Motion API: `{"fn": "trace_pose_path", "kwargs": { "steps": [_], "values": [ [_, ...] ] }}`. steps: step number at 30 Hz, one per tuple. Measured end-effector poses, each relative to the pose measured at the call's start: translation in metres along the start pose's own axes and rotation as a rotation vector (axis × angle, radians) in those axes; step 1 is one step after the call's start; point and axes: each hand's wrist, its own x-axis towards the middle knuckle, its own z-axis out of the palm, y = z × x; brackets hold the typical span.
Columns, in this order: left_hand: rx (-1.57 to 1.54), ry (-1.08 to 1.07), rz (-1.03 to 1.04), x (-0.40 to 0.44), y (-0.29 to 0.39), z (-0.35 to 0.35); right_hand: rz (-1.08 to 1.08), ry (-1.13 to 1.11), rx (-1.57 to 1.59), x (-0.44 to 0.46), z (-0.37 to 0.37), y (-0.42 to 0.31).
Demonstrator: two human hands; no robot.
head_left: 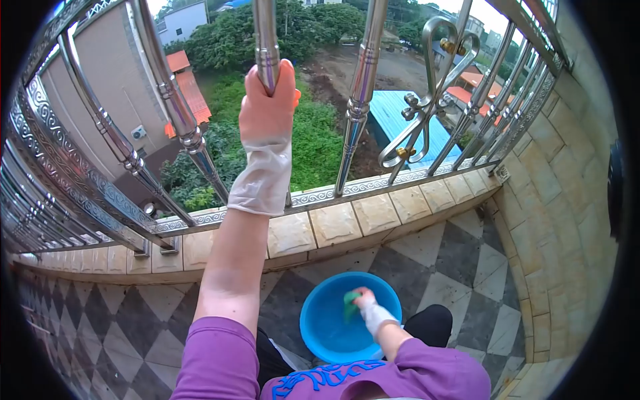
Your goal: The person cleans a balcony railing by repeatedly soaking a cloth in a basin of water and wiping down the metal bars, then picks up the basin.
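My left hand (268, 110), in a rubber glove with a pinkish-orange hand and a whitish cuff, is wrapped round an upright metal railing bar (265, 40) in front of me. Lower down, my right hand (364, 299), gloved the same way, grips a bunched green cloth (351, 305). It is over the blue plastic basin (309, 320), which stands on the floor and seems to hold water. How deep the cloth reaches into the basin I cannot tell.
More shiny railing bars (357, 113) and a scrolled metal ornament (433, 93) stand on a tiled ledge (333, 225). A stone-tiled wall (553, 193) rises at the right. Grey and white checkered floor tiles (457, 297) surround the basin. Beyond the railing are plants and rooftops.
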Motion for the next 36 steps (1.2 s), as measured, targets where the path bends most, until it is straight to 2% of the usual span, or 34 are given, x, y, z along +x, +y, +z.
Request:
{"fn": "trace_pose_path", "kwargs": {
  "steps": [1,2,3,4,5,6,7,9,10,11,12,13,14,15,17,19,20,22,23,26,29,31,32,34,35,36],
  "values": [
    [0.053,0.004,-0.010,-0.001,0.004,-0.004,-0.192,-0.143,0.177,0.002,-0.013,-0.026],
    [0.053,0.019,0.012,0.003,-0.005,0.000,-0.373,-0.147,0.241,-0.031,-0.022,-0.091],
    [0.056,0.006,0.021,0.005,-0.010,-0.001,-0.443,-0.287,0.442,-0.039,-0.034,-0.145],
    [0.056,-0.007,0.034,0.006,-0.012,-0.001,-0.652,-0.265,0.424,-0.052,-0.043,-0.201],
    [0.053,-0.016,0.051,0.008,-0.013,-0.001,-0.787,-0.432,0.410,-0.096,-0.058,-0.275],
    [0.071,-0.017,0.052,0.008,-0.011,-0.002,-0.976,-0.331,0.284,-0.111,-0.069,-0.331],
    [0.106,0.009,0.079,0.009,-0.014,-0.001,-1.304,-0.084,0.180,-0.132,-0.071,-0.387],
    [0.183,0.067,0.134,0.013,-0.022,0.004,-1.423,0.259,-0.090,-0.182,-0.082,-0.488],
    [0.176,0.050,0.110,0.012,-0.019,0.001,-1.574,0.550,-0.287,-0.194,-0.086,-0.536],
    [0.165,0.054,0.121,0.013,-0.017,0.001,-1.627,0.588,-0.177,-0.206,-0.079,-0.578],
    [0.159,0.053,0.129,0.013,-0.017,0.002,-1.757,0.740,-0.090,-0.220,-0.063,-0.609],
    [0.161,0.051,0.133,0.011,-0.019,0.001,-1.737,0.432,-0.135,-0.224,-0.060,-0.640],
    [0.131,0.027,0.111,0.010,-0.017,-0.002,-2.098,0.961,-0.037,-0.216,-0.028,-0.657],
    [0.106,0.000,0.086,0.008,-0.010,-0.005,-2.133,1.061,-0.103,-0.201,-0.027,-0.664],
    [0.074,-0.047,0.049,0.006,-0.011,-0.007,-2.193,1.275,-0.251,-0.169,-0.032,-0.663],
    [0.045,-0.069,0.038,0.011,-0.014,-0.005,-1.865,1.062,-0.401,-0.170,-0.014,-0.593],
    [0.058,-0.059,0.055,0.012,-0.016,-0.003,-1.875,1.070,-0.513,-0.139,-0.012,-0.570],
    [0.031,-0.089,0.003,0.008,-0.005,-0.010,-1.813,1.005,-0.510,-0.109,-0.002,-0.522],
    [0.020,-0.104,-0.021,0.005,-0.001,-0.011,-1.741,0.941,-0.400,-0.110,0.011,-0.498],
    [-0.012,-0.070,0.019,0.009,-0.011,-0.005,-1.634,1.031,-0.363,-0.097,0.033,-0.465],
    [-0.061,-0.060,0.024,0.006,-0.012,-0.003,-1.626,0.960,-0.359,-0.058,0.047,-0.417],
    [-0.074,-0.063,0.020,0.007,-0.011,-0.004,-1.564,0.982,-0.521,-0.009,0.059,-0.359],
    [-0.077,-0.077,0.015,0.007,-0.011,-0.004,-1.323,0.715,-0.196,0.018,0.070,-0.329],
    [-0.063,-0.079,0.013,0.009,-0.011,-0.005,-1.114,0.450,0.004,0.024,0.077,-0.312],
    [-0.050,-0.067,0.010,0.009,-0.011,-0.004,-1.166,0.458,-0.102,0.014,0.070,-0.316],
    [-0.037,-0.064,0.005,0.007,-0.012,-0.004,-1.181,0.458,-0.338,0.022,0.058,-0.313]
  ]
}}
